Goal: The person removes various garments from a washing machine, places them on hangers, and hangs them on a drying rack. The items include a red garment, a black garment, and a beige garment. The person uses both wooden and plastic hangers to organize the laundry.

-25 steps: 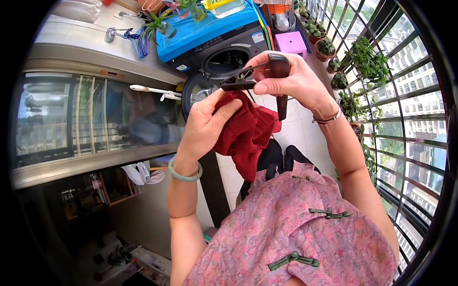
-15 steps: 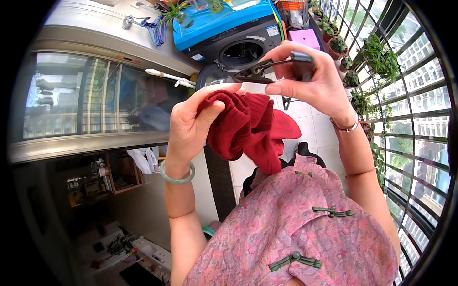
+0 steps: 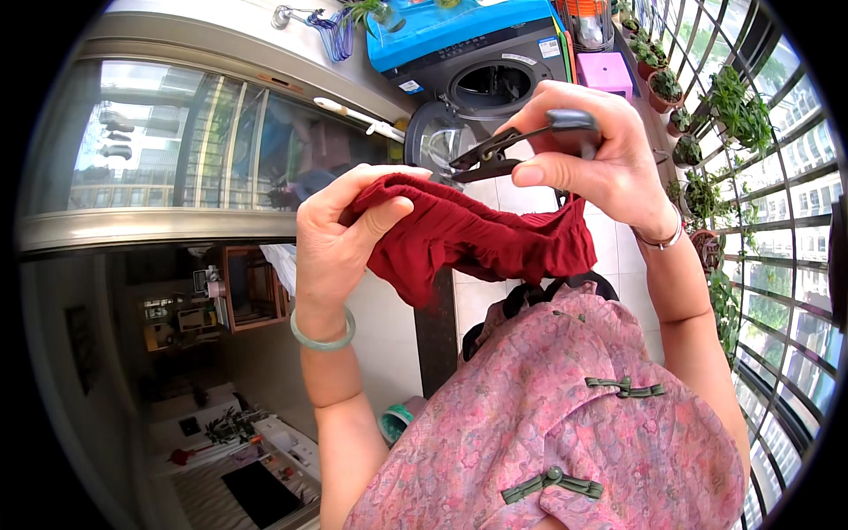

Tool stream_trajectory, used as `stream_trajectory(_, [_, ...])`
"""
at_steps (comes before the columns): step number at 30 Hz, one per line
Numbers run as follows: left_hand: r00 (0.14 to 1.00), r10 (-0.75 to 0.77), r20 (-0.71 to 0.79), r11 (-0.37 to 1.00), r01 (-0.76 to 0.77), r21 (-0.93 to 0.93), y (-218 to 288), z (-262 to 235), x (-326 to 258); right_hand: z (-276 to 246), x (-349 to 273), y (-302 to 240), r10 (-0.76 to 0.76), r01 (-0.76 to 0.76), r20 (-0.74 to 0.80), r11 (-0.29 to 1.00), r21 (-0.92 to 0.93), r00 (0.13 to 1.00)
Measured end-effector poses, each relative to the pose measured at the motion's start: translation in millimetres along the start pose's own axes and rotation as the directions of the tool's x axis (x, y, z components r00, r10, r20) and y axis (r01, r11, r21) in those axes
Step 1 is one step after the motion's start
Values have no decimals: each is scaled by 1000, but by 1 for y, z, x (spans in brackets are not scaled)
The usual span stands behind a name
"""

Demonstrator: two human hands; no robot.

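My left hand (image 3: 340, 225) pinches one end of a dark red garment (image 3: 481, 234) with a gathered edge, thumb in front and fingers behind. The cloth stretches sideways in front of my chest, and its far right end hangs below my right hand (image 3: 609, 155). Between the thumb and fingers of that hand is a black clip (image 3: 495, 157), its jaws pointing left, just above the cloth's upper edge. The jaws look apart from the fabric. A small dark piece shows at the cloth's right end; whether it grips the cloth I cannot tell.
Ahead stands a dark front-loading washing machine (image 3: 442, 66) with its round door (image 3: 442, 141) open and a blue cover on top. Potted plants (image 3: 664, 88) line the barred window at right. A glass sliding panel (image 3: 177, 141) is at left, and a pink box (image 3: 605, 72) sits beyond the washer.
The red garment, bunched by my left hand before, is now spread out sideways toward the right. The clip has come away from a white piece near it. The view has shifted slightly left.
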State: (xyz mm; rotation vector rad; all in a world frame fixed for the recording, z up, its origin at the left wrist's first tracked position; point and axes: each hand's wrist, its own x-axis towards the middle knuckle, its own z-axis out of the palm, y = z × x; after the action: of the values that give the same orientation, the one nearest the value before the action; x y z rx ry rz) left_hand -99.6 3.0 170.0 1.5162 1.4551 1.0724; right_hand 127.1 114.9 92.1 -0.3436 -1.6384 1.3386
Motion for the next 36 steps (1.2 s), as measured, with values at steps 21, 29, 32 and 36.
stream_trajectory(21, [993,66,93,987,-79,142,-4,1,-16,17,-5,1,-82,97,90,979,-180,993])
stream_trajectory(29, [994,100,-39,826,-61,561,-10,31,-6,17,0,9,-134,151,76,948,-281,988])
stream_trajectory(32, [969,160,-188,852,-39,522,-18,33,-3,16,1,20,-361,278,-143,870,-407,921])
stream_trajectory(36, [926,189,-326,919,-51,390,-28,26,0,9,-45,30,-317,258,-62,858,-445,947])
